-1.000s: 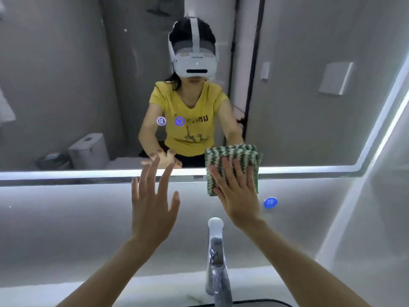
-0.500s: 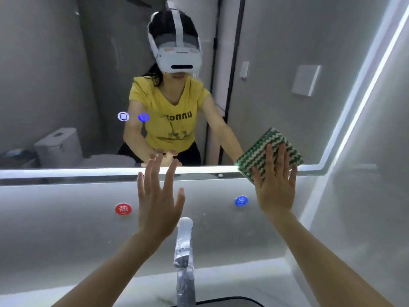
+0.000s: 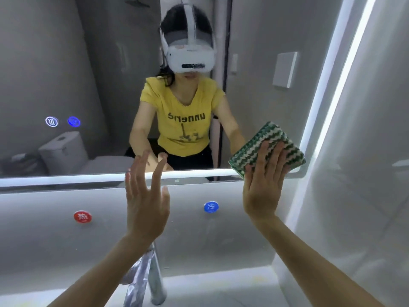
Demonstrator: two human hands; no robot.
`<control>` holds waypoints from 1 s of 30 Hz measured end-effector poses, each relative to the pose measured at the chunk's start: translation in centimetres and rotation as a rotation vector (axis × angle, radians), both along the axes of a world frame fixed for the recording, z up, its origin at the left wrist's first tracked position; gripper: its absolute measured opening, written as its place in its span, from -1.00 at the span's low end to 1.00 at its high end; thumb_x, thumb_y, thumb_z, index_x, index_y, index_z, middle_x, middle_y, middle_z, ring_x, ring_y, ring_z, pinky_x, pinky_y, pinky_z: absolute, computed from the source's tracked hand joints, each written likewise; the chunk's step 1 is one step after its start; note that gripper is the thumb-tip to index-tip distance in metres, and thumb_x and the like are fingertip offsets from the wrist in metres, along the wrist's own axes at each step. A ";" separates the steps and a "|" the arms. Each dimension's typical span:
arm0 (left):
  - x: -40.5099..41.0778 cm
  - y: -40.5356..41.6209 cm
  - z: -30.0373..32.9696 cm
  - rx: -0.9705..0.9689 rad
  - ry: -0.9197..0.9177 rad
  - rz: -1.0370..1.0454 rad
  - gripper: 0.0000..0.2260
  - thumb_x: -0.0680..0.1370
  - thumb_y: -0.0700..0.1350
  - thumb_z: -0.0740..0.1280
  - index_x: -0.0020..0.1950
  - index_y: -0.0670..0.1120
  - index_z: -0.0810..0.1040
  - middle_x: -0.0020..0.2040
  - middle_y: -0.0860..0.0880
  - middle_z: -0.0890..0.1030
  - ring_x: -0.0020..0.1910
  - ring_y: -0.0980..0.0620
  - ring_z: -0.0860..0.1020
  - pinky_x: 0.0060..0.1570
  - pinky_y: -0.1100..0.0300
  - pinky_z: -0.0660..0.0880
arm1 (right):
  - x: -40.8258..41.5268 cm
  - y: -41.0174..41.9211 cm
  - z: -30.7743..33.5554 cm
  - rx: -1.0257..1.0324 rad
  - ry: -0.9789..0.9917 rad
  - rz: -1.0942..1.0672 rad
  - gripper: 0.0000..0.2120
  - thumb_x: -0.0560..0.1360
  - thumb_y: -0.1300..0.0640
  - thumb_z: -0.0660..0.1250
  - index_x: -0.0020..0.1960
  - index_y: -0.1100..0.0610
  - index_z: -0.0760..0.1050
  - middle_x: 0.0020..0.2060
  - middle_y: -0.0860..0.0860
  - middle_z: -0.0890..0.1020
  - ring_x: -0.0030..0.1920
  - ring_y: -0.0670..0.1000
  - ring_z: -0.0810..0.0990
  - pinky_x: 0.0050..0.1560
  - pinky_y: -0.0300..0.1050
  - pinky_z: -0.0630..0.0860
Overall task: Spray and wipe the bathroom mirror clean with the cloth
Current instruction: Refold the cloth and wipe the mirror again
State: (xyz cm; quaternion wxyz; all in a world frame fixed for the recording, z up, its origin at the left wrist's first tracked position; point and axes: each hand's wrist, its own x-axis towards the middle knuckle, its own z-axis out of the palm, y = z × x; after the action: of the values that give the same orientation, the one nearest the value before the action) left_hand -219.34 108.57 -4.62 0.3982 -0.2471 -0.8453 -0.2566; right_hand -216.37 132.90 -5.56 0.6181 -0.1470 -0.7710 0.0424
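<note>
From the head camera, the right hand still presses the one green-and-white cloth flat-fingered at the mirror's lower right corner, much where it was half a second ago. The left hand stays raised, fingers spread, holding nothing. Two round stickers, red and blue; one tap.

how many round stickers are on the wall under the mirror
2. A red sticker sits left of the raised left hand; a blue sticker sits between that hand and the right hand. The hands could hide others.
</note>
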 end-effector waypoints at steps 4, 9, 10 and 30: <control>0.1 -2.8 0.0 -0.004 -0.034 0.029 -0.44 0.44 -0.15 0.23 0.44 -0.06 0.21 0.47 -0.17 0.13 0.46 -0.18 0.12 0.40 -0.22 0.12 | -1.2 -4.4 -1.8 0.019 -0.021 0.037 -0.47 0.64 0.06 0.09 0.54 0.16 0.02 0.45 0.30 0.20 0.46 0.30 0.13 0.43 0.28 0.12; -0.1 -6.7 -0.6 -0.004 -0.069 0.070 -0.45 0.44 -0.21 0.24 0.44 -0.10 0.24 0.46 -0.18 0.16 0.45 -0.19 0.14 0.41 -0.20 0.12 | -3.3 -11.3 -3.6 0.226 -0.086 0.145 -0.41 0.62 0.00 0.14 0.56 0.05 -0.04 0.54 0.14 -0.02 0.52 0.20 0.01 0.48 0.21 0.00; -0.1 -7.7 -0.8 -0.009 -0.072 0.081 -0.44 0.44 -0.20 0.24 0.44 -0.10 0.23 0.47 -0.18 0.15 0.46 -0.18 0.12 0.41 -0.20 0.10 | -3.9 -12.5 -3.6 0.290 -0.107 0.154 -0.38 0.61 -0.01 0.16 0.56 0.03 -0.06 0.55 0.10 -0.09 0.53 0.17 -0.04 0.49 0.19 -0.03; -1.9 -11.4 1.4 0.054 -0.059 -0.022 -0.47 0.46 -0.13 0.16 0.44 -0.10 0.23 0.46 -0.17 0.20 0.46 -0.16 0.16 0.38 -0.21 0.17 | -3.2 -9.0 2.6 0.674 -0.226 0.138 -0.51 0.65 -0.05 0.09 0.54 -0.04 0.07 0.54 -0.01 0.06 0.52 0.07 0.09 0.47 0.07 0.09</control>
State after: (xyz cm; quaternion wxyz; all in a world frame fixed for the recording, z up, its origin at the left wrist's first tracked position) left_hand -221.28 97.19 -3.18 0.3769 -0.2377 -0.8467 -0.2909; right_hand -219.60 123.91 -2.97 0.5386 0.1135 -0.8132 -0.1891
